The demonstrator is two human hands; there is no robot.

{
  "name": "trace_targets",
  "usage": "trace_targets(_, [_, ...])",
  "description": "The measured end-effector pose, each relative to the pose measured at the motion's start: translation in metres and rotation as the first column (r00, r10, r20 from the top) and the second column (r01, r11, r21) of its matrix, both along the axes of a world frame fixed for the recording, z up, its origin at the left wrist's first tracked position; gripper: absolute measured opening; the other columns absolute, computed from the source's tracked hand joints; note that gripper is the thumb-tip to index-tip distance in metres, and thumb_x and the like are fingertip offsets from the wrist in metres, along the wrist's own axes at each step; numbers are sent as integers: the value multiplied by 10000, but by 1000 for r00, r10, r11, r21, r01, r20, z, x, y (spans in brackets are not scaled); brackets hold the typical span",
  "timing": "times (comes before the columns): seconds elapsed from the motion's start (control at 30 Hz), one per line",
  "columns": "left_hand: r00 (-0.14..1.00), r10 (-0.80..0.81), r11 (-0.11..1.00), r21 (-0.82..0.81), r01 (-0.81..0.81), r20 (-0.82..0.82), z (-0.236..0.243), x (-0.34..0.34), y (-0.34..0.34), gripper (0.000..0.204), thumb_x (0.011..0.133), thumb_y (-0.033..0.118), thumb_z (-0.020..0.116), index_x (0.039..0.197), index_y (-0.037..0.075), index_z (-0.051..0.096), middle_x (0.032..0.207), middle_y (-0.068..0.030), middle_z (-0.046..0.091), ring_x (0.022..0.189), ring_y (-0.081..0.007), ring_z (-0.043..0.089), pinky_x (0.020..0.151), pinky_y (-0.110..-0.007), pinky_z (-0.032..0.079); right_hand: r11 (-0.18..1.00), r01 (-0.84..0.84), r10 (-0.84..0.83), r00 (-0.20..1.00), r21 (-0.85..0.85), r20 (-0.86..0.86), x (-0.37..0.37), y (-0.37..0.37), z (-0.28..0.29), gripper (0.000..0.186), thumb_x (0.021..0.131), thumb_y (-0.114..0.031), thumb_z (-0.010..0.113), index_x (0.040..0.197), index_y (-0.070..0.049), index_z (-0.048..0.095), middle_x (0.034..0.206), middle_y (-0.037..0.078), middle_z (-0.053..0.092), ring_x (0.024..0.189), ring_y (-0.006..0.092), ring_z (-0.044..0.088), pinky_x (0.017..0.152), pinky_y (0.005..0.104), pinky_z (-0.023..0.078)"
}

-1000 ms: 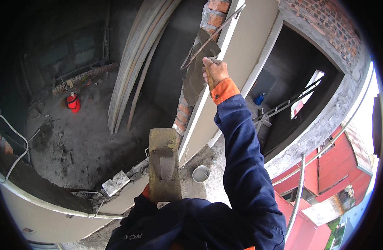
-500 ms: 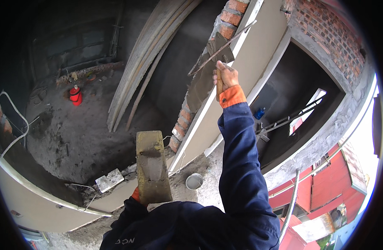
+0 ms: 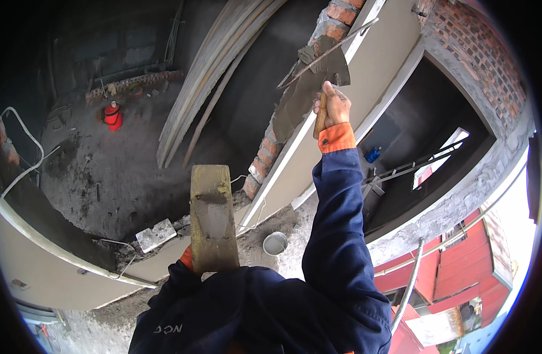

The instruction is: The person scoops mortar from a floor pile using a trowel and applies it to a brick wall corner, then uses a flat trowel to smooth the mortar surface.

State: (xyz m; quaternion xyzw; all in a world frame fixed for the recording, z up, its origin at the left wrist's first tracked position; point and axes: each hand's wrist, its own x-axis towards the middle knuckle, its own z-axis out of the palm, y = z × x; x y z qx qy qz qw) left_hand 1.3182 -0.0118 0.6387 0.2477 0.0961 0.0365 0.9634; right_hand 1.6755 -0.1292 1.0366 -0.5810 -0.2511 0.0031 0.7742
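My right hand (image 3: 336, 107) is closed round the wooden handle of a trowel (image 3: 337, 72), arm stretched out ahead. The trowel's grey blade lies against the wet mortar (image 3: 291, 109) along the edge of a brick wall (image 3: 264, 158). A thin rod (image 3: 329, 53) crosses the wall edge at the blade; whether they touch I cannot tell. Nearer to me, a long yellowish plasterer's float (image 3: 212, 221) with a grey mortar smear is held up flat. My left hand is hidden behind it, and only its orange cuff (image 3: 186, 258) shows at the float's left side.
A bucket (image 3: 275, 243) stands on the ground below, right of the float. Long curved boards (image 3: 203, 76) lean at the far side. A red container (image 3: 113, 116) is on the dusty floor at left. Right of my arm is a framed opening (image 3: 424, 112). A pale block (image 3: 156, 236) lies left of the float.
The trowel blade has turned and shows more of its face to the right of the rod. The float sits higher in view. The whole scene has shifted slightly.
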Motion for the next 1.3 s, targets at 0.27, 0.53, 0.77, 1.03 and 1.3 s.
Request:
trace_targets(0.27, [1000,8,996,-87,-8,1,13,-8,22,443,950,338,447,1264,28,486,1192,-139,582,1069,-262,582,938,-411,469,1000,-24,24,1000,13,5,-60,-39,-75,199,903,-201,578,914,-5,549,674,54,542,498,116,505,425,227,405])
trace_targets(0.53, [993,-119,983,-139,122,25,78,52,27,471,945,397,466,1268,54,479,1227,-103,557,1065,-229,579,919,-387,483,754,53,100,976,-655,194,-182,-141,-141,386,906,-303,602,1057,53,602,614,1,534,510,56,464,463,205,370])
trace_targets(0.77, [965,-239,941,-219,258,111,64,97,25,446,971,380,407,1258,48,485,1193,-115,571,1036,-242,587,892,-392,495,536,269,313,817,-800,484,-216,-133,-150,266,835,-199,675,914,46,611,635,171,575,537,296,577,511,322,458])
trace_targets(1.03, [950,-299,952,-45,304,90,69,89,3,428,970,365,410,1247,50,496,1156,-115,591,1017,-252,594,881,-408,499,434,740,151,503,-514,851,-135,-125,-173,323,818,-259,649,1057,-48,599,759,144,588,621,333,603,533,404,489])
trace_targets(1.3, [961,-276,959,-66,276,17,34,66,-5,426,968,363,416,1244,50,498,1151,-115,593,1015,-253,595,879,-410,500,526,765,-10,442,-371,897,-66,-81,-99,249,804,-189,632,962,-18,542,753,221,578,684,416,579,592,468,460])
